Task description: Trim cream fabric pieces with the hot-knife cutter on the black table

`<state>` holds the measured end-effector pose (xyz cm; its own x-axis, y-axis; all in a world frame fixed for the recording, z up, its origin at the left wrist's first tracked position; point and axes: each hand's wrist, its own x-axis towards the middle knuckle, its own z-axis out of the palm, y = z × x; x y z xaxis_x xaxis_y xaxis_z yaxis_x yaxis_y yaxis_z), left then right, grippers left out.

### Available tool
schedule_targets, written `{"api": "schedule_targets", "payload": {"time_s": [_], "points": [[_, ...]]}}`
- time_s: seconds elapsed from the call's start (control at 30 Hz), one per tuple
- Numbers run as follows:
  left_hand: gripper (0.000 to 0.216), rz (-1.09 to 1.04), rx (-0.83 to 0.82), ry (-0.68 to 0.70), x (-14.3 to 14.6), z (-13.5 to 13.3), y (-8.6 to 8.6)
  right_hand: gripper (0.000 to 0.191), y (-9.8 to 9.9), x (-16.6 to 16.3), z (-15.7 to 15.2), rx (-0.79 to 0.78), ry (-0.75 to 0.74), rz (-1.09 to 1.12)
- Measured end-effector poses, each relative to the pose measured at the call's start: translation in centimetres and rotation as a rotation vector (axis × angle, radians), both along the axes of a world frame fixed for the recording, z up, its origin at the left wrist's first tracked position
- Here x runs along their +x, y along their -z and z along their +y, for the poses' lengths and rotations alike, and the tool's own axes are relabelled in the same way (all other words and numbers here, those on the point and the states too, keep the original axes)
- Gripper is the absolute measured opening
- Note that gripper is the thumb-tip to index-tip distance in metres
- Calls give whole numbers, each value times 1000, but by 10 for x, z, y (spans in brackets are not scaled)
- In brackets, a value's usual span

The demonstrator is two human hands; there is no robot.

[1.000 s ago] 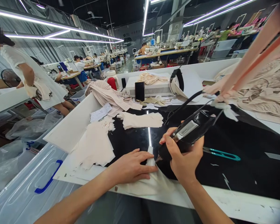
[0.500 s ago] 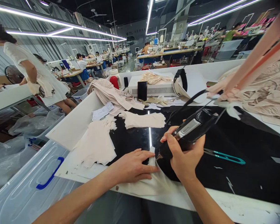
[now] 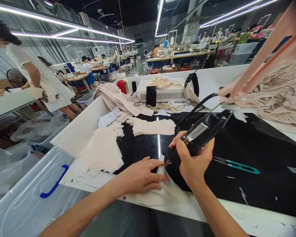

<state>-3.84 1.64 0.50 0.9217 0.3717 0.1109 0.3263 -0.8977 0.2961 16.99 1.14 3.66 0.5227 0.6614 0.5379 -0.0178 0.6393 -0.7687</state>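
- Two hands work close together at the near edge of the black worktop [image 3: 249, 158].
- Left hand [image 3: 140, 176] lies flat, palm down with fingers spread, pressing on a pale fabric piece [image 3: 160, 194] that drapes over the white front edge of the worktop; it grips nothing.
- Right hand [image 3: 193, 164] is clenched around a black handheld cutting tool [image 3: 199, 135] with a silver plate on top, held tilted so its tip points down at the fabric just beside the left fingertips.
- A black cord [image 3: 194, 108] runs from the back end of the tool up and away across the worktop.
- Teal-handled snips [image 3: 236, 165] lie flat on the black surface, near the right hand and to its right.
- Stacks of pale cut fabric pieces [image 3: 103, 151] sit to the left of the hands, with another folded stack [image 3: 151, 126] further back.
- A paper slip [image 3: 109, 117] lies beside these stacks, near the white side wall.
- A white box-shaped machine [image 3: 162, 93] stands at the far end, with a dark phone [image 3: 151, 95] propped against its front.
- Lace-patterned beige fabric [image 3: 281, 95] is heaped at the far right.
- A clear plastic bin with a blue handle [image 3: 53, 183] stands below the worktop on the left.
- A person in white [image 3: 39, 79] stands at a neighbouring table, well apart.
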Motion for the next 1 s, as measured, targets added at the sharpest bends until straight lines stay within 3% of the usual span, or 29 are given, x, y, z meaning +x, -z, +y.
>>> {"api": "schedule_targets", "payload": {"time_s": [0.23, 0.63, 1.0], "points": [[44, -142, -182, -274, -11, -1, 1, 40, -5, 5, -6, 19, -20, 45], [66, -47, -330, -243, 11, 13, -2, 39, -9, -3, -19, -17, -102, 82], [59, 15, -232, -315, -6, 13, -7, 42, -9, 21, -32, -19, -78, 66]]}}
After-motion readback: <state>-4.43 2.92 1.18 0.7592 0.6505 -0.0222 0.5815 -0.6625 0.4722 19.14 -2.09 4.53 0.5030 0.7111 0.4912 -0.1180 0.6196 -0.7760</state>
